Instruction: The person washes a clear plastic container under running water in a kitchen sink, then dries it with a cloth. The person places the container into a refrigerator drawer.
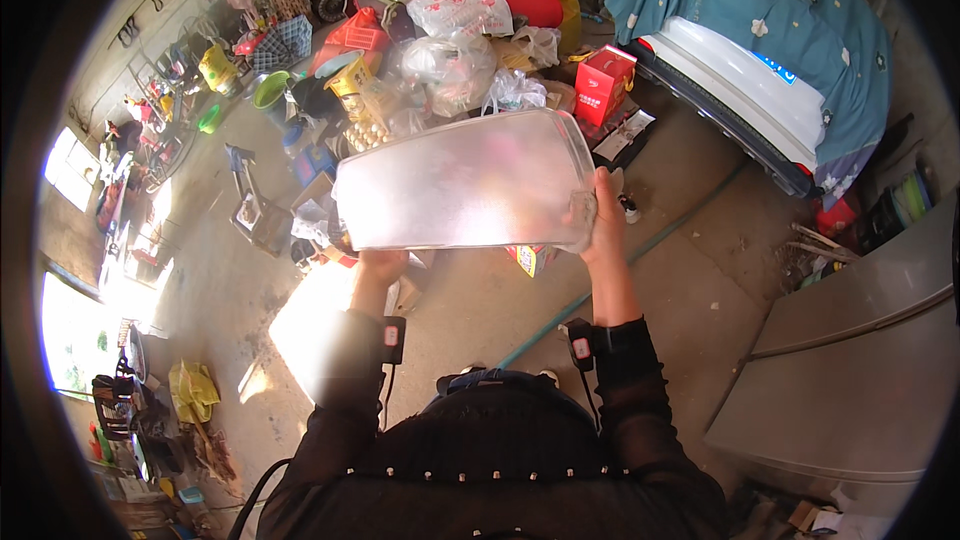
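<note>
A translucent plastic bin or lid (465,184), rectangular with rounded corners, is held up in front of me between both hands. My left hand (382,266) grips its lower left edge from below, the fingers partly hidden behind it. At its right end my right hand (604,217) holds the side, thumb along the edge. Bright light glares on the plastic, so whether it has contents cannot be told. Beyond its upper edge lie a tray of eggs (367,135), clear plastic bags (450,67) and a red gift box (602,84).
A car under a flowered cloth (757,22) stands at the upper right, a grey refrigerator (847,360) at the lower right. A green hose (555,319) crosses the concrete floor. A small folding stool (251,210) and a green basket (271,90) stand to the left.
</note>
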Motion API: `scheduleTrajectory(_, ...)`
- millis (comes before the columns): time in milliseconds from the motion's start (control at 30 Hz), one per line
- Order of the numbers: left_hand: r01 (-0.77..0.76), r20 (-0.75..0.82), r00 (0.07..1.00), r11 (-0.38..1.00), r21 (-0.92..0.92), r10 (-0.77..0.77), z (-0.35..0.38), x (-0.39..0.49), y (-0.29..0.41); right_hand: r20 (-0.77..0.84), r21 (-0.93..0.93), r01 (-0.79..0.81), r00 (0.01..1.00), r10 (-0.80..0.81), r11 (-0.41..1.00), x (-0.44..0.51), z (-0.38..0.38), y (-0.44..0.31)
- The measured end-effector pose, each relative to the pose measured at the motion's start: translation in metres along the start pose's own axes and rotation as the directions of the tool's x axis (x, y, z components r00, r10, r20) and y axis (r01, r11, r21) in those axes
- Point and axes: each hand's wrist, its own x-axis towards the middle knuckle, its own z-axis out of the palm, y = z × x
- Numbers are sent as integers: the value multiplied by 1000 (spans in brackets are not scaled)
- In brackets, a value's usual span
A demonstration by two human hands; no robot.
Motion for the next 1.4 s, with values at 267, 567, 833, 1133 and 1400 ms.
scheduleTrajectory(267, 192, -232, 968, 868, 457, -92, 5, -31, -37, 33, -391, 427, 892, -451, 815, -11, 33, -18)
scheduleTrajectory(567, 185, 177, 900, 718, 672, -397, 118, -102, -90, 374, -767, 606, 690, -620, 212, -36, 38, 14)
scheduleTrajectory(833, -26, 188, 973, 740, 672, -137, 115, -89, -114, 871, -379, 877, 230, -434, -296, -64, 37, 38)
scheduleTrajectory(1133, -68, 115, 993, 773, 630, -7, 101, -86, -115, 912, -335, 940, 305, -273, -70, -72, 40, 20)
scheduleTrajectory(1400, -212, 361, 933, 810, 547, 1, 85, -102, -83, 396, -271, 765, 642, -657, 584, -24, 36, -64)
